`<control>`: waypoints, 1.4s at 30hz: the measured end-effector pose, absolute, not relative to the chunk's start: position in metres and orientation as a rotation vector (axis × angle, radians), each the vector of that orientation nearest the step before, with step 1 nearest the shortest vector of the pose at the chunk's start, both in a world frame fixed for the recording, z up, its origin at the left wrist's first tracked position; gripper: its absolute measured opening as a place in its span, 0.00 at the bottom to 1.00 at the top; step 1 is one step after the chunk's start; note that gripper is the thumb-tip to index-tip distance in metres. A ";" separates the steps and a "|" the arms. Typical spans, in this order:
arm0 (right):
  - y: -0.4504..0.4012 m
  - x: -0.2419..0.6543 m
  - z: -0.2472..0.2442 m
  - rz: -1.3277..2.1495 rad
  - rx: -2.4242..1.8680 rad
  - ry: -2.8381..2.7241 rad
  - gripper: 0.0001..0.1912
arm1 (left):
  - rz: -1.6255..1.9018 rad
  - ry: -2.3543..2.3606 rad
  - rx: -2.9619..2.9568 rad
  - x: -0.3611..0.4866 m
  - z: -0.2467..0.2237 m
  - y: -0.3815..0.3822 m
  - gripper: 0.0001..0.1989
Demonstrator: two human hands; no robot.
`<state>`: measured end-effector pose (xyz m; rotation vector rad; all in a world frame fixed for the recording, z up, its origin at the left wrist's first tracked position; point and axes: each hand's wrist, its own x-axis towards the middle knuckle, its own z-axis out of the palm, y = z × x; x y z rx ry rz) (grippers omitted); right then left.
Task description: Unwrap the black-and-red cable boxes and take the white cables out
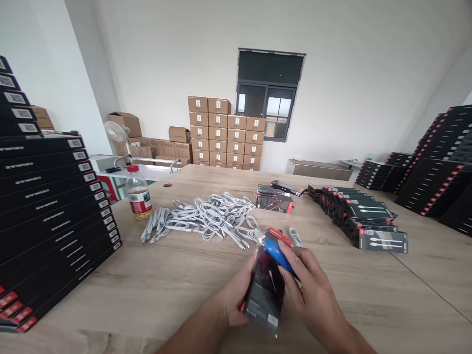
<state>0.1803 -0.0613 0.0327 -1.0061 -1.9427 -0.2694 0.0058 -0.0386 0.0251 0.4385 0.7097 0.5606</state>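
Observation:
In the head view my left hand point(241, 292) grips a flat black cable box point(262, 290) along its left edge and tilts it above the table. The box seems to be in a clear plastic wrap, and its upper part carries red print. A blue rounded tool point(275, 251) lies across the box's top end, held in the closed fingers of my right hand point(311, 285). My fingers and the plastic's glare hide the tool's working tip. Just beyond the box spreads a pile of coiled light grey cables point(212, 219), with a single coil point(295, 237) to the right.
A drink bottle point(139, 196) with a red cap stands left of the cables. Several boxes point(273, 199) lie mid-table; overlapping rows of boxes point(368, 211) sit at right. Tall black box stacks point(55, 211) flank the left, others point(431, 182) the right. Cartons point(218, 132) line the wall.

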 end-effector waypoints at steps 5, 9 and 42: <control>-0.049 0.196 0.023 -0.226 -1.049 -1.926 0.26 | 0.977 0.706 0.441 -0.010 0.035 -0.025 0.36; -0.049 0.195 0.021 -0.171 -1.060 -1.983 0.25 | 1.102 0.759 0.431 -0.019 0.041 -0.018 0.32; -0.061 0.181 0.032 0.208 -1.585 -2.280 0.12 | 1.297 0.545 0.561 -0.063 0.073 -0.016 0.32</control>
